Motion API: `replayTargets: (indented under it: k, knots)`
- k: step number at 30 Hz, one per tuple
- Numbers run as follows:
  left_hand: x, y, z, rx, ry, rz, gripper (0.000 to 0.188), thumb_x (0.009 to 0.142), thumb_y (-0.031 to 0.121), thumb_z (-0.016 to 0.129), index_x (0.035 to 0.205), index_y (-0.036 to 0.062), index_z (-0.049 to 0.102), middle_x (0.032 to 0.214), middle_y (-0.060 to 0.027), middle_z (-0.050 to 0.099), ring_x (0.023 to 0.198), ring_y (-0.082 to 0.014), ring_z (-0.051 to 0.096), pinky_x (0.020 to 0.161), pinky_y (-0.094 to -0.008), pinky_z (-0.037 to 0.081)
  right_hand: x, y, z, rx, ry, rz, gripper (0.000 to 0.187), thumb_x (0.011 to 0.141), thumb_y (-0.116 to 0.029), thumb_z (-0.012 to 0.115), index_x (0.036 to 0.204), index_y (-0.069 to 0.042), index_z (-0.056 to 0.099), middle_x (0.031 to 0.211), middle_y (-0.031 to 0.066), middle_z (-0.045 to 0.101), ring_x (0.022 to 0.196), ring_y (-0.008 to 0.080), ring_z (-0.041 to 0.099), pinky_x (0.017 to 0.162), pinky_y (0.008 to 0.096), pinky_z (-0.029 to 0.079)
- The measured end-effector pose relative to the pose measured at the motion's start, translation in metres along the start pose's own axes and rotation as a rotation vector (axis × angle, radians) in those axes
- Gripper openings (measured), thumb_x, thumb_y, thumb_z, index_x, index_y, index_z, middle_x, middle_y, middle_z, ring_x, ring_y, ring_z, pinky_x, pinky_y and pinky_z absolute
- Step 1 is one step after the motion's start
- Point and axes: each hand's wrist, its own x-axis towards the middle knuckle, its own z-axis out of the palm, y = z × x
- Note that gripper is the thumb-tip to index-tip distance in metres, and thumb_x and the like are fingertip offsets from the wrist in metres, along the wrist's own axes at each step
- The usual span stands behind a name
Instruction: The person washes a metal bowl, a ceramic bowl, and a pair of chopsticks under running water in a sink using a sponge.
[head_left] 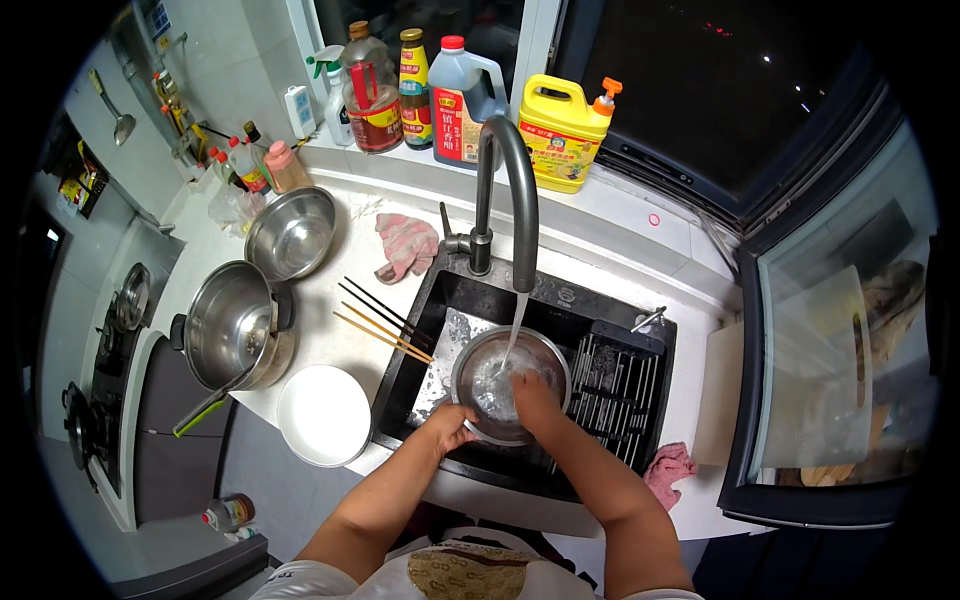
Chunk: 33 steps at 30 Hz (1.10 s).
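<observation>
A stainless steel bowl point(461, 385) is in the black sink point(395, 395), under the arched grey faucet point(524, 220). Water streams from the spout into the bowl, where the surface looks churned and bubbly. My left hand point(447, 428) grips the bowl's near-left rim. My right hand point(533, 397) reaches over the near-right rim into the water. Its fingers are hidden or blurred there, so what they touch does not show. Black and light brown chopsticks point(385, 335) lie across the sink's left edge, their ends over the basin.
Left on the counter are a white bowl point(323, 415), a steel pot point(225, 325) with a green-handled utensil, another steel bowl point(290, 235) and a pink cloth point(406, 245). A black rack point(615, 390) fills the sink's right side. Bottles and a yellow jug point(565, 135) line the sill; a window stands open right.
</observation>
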Motion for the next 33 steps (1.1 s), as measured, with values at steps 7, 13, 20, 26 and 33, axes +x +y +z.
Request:
replayTargets:
  k: [7,13,20,26,33]
  knots:
    - [-0.028,-0.006,0.032,0.09,-0.048,-0.048,0.038,0.07,-0.013,0.046,0.107,-0.0063,0.043,0.097,-0.0196,0.056,0.08,-0.0361,0.062,0.065,-0.0506,0.054,0.009,-0.017,0.076,0.51,0.397,-0.078,0.037,0.067,0.007,0.057,0.102,-0.004,0.048,0.099,0.0206,0.048,0.086,0.0326,0.056,0.074,0.0402,0.046]
    - [-0.023,-0.017,0.021,-0.022,-0.143,-0.104,0.034,0.071,-0.012,0.05,0.105,-0.0053,0.046,0.094,-0.0179,0.059,0.081,-0.0331,0.063,0.068,-0.0476,0.054,0.061,-0.019,0.05,1.108,1.019,0.441,0.038,0.072,-0.006,0.069,0.104,-0.003,0.049,0.1,0.0122,0.05,0.084,0.0219,0.051,0.075,0.0325,0.043]
    - [-0.029,0.009,0.039,0.02,-0.267,0.096,0.042,0.071,-0.014,0.049,0.112,-0.0067,0.043,0.103,-0.0193,0.056,0.088,-0.0331,0.062,0.073,-0.0446,0.054,0.046,-0.048,0.03,1.352,0.344,0.043,0.042,0.071,-0.006,0.072,0.106,-0.005,0.049,0.1,0.0066,0.051,0.088,0.0142,0.05,0.077,0.0254,0.043]
    - [-0.026,0.013,0.02,-0.332,-0.503,0.068,0.035,0.084,0.02,0.051,0.112,-0.0003,0.049,0.105,-0.015,0.059,0.091,-0.0298,0.061,0.086,-0.0477,0.045,0.02,-0.029,0.03,0.958,0.007,-0.239,0.037,0.063,-0.004,0.072,0.095,-0.007,0.055,0.087,0.0052,0.058,0.082,0.0174,0.054,0.078,0.0287,0.043]
    - [-0.014,0.014,0.016,-0.145,-0.175,0.154,0.045,0.089,0.033,0.051,0.118,0.0003,0.042,0.107,-0.0168,0.057,0.092,-0.0304,0.06,0.074,-0.049,0.052,-0.044,-0.004,-0.009,0.004,0.102,-0.422,0.025,0.066,-0.009,0.062,0.09,-0.01,0.055,0.101,0.0052,0.058,0.091,0.0274,0.053,0.078,0.0402,0.043]
